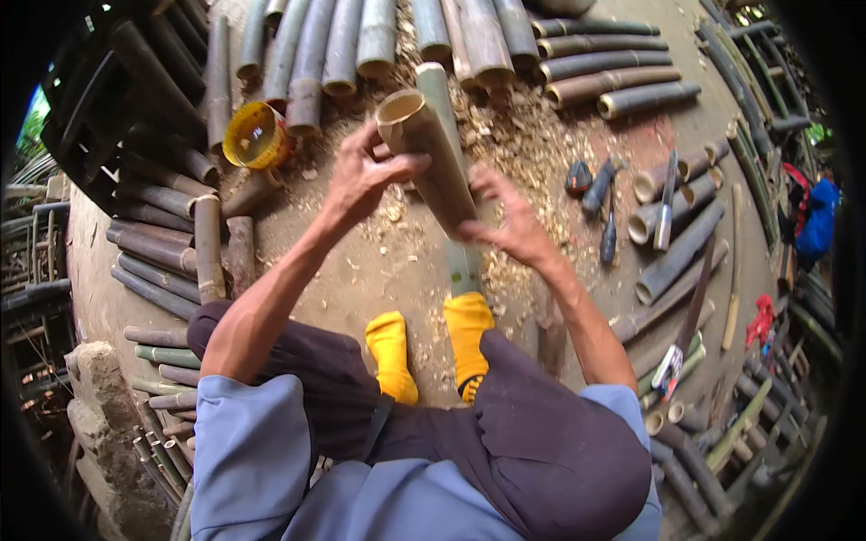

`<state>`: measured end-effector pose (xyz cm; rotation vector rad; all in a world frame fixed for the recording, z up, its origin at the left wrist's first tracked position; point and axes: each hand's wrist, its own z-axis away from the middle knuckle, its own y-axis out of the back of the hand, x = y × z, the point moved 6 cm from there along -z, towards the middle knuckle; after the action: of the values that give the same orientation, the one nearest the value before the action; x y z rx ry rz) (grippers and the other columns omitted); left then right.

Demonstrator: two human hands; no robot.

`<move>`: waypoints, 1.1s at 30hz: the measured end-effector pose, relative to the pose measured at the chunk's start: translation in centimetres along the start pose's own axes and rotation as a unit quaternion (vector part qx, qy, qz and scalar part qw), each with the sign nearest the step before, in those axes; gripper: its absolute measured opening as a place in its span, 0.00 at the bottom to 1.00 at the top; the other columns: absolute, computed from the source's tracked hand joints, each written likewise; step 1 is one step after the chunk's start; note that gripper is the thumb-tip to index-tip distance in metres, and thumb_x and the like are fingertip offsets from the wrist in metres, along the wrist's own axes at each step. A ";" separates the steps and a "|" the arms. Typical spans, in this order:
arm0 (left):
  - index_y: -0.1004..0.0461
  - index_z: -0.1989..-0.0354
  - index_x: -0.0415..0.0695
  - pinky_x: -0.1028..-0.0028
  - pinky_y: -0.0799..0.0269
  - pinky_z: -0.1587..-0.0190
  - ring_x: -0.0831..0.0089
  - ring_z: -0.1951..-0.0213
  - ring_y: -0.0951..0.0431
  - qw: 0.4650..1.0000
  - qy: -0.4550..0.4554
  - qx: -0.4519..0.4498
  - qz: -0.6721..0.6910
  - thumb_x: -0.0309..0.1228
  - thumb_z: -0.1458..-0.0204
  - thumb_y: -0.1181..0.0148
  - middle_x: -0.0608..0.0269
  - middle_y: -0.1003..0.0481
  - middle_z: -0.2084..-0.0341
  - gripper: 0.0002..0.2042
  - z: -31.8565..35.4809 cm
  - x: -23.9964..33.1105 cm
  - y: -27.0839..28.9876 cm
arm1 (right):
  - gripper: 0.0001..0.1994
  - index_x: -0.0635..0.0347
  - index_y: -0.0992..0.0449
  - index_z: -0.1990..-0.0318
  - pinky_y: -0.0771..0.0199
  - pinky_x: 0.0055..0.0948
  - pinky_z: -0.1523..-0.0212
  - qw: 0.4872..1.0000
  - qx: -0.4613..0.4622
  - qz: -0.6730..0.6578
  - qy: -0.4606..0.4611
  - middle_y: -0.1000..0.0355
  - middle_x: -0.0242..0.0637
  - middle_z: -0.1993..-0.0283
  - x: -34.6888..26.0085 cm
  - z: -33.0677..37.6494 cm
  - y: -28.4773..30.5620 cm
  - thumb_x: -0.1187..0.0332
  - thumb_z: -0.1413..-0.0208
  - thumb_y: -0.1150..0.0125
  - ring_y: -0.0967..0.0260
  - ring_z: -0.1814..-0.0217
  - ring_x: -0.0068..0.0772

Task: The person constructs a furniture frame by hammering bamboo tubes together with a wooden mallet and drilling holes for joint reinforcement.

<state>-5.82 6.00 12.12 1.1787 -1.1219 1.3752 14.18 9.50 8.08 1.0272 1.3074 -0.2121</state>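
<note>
- A short brown bamboo section (426, 153) is held up in front of the person, above the ground, tilted so that its hollow open end points up and away.
- The left hand (365, 176) has its grip clamped around the upper part of the section, thumb across the near side just below the open rim.
- The right hand (510, 221) is closed on the lower end of the same section, fingers wrapped from the right.
- Behind the section a longer greenish bamboo pole (451, 180) runs from near the open end down to the feet; its lower end stands between the two yellow socks (431, 347).
- The person sits with dark trousers (541, 433) and a blue shirt (262, 451), knees spread either side of the feet.
- The dirt floor (361, 270) under the hands is strewn with pale wood shavings (523, 135).
- A yellow plastic container (255, 135) lies on its side to the left, near a row of cut bamboo tubes (361, 45) laid side by side along the top.
- To the right, well apart from the hands, several dark-handled hand tools (600, 194) lie on the floor, with a long blade (667, 203) resting across more bamboo pieces.
- A saw with a red and white handle (672, 365) lies at the lower right among thinner bamboo sticks.
</note>
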 end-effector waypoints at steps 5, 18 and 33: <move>0.32 0.48 0.40 0.72 0.21 0.58 0.72 0.54 0.24 0.980 -0.122 0.016 -0.155 0.32 0.60 0.31 0.62 0.25 0.57 0.28 0.2 0.7 -2.6 | 0.30 0.63 0.36 0.42 0.28 0.37 0.53 0.941 0.226 0.072 -0.242 0.29 0.48 0.55 7.4 10.9 6.6 0.64 0.53 0.35 0.30 0.54 0.40; 0.33 0.48 0.41 0.68 0.21 0.56 0.65 0.56 0.23 0.977 -0.146 -0.009 -0.158 0.34 0.59 0.30 0.53 0.25 0.57 0.28 -1.0 -2.4 -7.3 | 0.47 0.51 0.52 0.33 0.35 0.46 0.48 0.862 0.142 0.221 -0.434 0.34 0.54 0.52 11.5 26.3 -0.5 0.68 0.63 0.31 0.35 0.54 0.60; 0.31 0.50 0.46 0.65 0.28 0.51 0.60 0.53 0.27 0.921 -0.185 0.109 -0.326 0.37 0.67 0.30 0.58 0.26 0.55 0.30 0.0 -2.4 -14.5 | 0.53 0.64 0.66 0.34 0.45 0.42 0.38 0.916 0.395 -0.006 -0.071 0.50 0.49 0.38 -5.1 17.1 12.6 0.67 0.64 0.33 0.44 0.39 0.43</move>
<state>8.73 7.29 10.54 1.8268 -0.7138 0.7830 32.62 2.28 17.30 1.6427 1.0996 -0.8612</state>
